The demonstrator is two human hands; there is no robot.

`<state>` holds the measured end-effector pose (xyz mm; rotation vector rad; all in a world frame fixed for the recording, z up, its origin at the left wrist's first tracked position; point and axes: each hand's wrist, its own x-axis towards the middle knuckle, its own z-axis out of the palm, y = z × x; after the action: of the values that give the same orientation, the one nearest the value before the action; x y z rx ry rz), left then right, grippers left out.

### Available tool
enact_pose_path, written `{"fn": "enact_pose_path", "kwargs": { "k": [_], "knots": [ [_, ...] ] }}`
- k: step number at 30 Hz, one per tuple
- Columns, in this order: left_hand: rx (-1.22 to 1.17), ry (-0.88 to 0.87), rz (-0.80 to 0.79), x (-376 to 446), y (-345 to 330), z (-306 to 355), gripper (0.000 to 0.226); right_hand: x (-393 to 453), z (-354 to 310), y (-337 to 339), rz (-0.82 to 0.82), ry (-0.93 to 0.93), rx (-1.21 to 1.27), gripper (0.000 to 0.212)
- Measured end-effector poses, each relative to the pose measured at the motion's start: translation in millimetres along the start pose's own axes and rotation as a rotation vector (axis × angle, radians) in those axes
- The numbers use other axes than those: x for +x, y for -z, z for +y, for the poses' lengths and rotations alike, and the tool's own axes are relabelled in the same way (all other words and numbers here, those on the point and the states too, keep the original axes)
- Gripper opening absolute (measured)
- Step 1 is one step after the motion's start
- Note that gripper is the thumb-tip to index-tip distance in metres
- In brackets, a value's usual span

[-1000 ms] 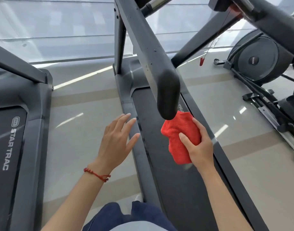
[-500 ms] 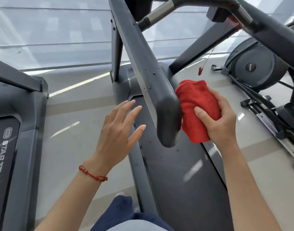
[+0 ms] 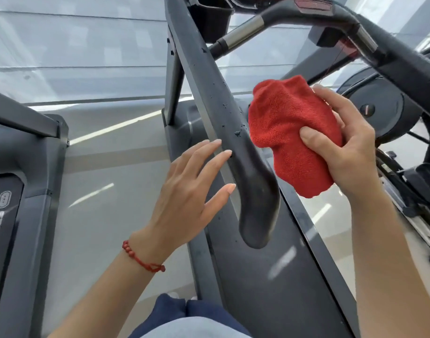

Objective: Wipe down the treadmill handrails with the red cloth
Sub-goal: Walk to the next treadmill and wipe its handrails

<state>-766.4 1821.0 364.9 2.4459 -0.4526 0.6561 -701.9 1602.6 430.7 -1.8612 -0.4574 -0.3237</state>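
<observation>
A dark grey treadmill handrail (image 3: 235,147) slants from the top centre down to a rounded end in the middle of the view, with small chips on its surface. My right hand (image 3: 348,147) grips a bunched red cloth (image 3: 292,132) held against the rail's right side, just above its end. My left hand (image 3: 192,189) is open with fingers spread, its fingertips at the rail's left edge. A second handrail (image 3: 404,67) crosses the top right.
The treadmill belt (image 3: 265,276) runs below the rail. Another treadmill (image 3: 19,181) marked STAR TRAC stands at the left. An exercise machine with a round black flywheel (image 3: 379,111) sits at the right. Pale floor lies between the machines.
My right hand has raised the red cloth from below the rail's end up along its right side. My left hand has moved closer to the rail.
</observation>
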Motion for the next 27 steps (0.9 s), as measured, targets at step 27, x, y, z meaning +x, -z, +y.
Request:
{"fn": "enact_pose_path", "kwargs": {
  "k": [27],
  "knots": [
    [0.018, -0.001, 0.109, 2, -20, 26, 0.042, 76, 4, -38, -0.506, 0.14, -0.414, 0.038]
  ]
}}
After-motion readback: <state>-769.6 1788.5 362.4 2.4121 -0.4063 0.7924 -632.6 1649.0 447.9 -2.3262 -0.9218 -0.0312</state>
